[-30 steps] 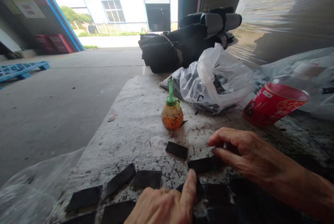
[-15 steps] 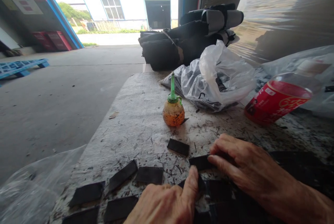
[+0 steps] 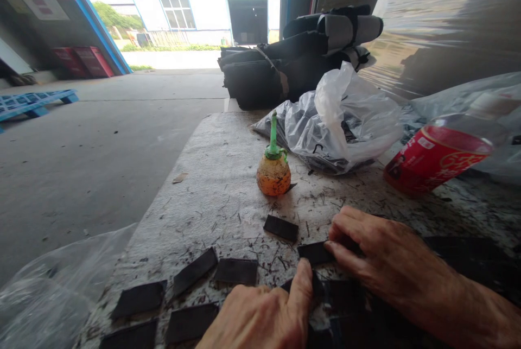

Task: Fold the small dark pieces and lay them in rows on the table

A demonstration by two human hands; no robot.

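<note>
Here the right hand (image 3: 378, 257) pinches a flat black rectangular strip (image 3: 314, 252) on the scuffed grey table (image 3: 220, 186); the left hand's (image 3: 260, 319) forefinger presses another, nothing gripped.

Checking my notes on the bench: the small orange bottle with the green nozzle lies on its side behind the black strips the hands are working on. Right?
Not quite. The head view shows the orange bottle standing upright, its green nozzle pointing up. It does stand behind the black strips that the left hand and right hand are touching.
</note>
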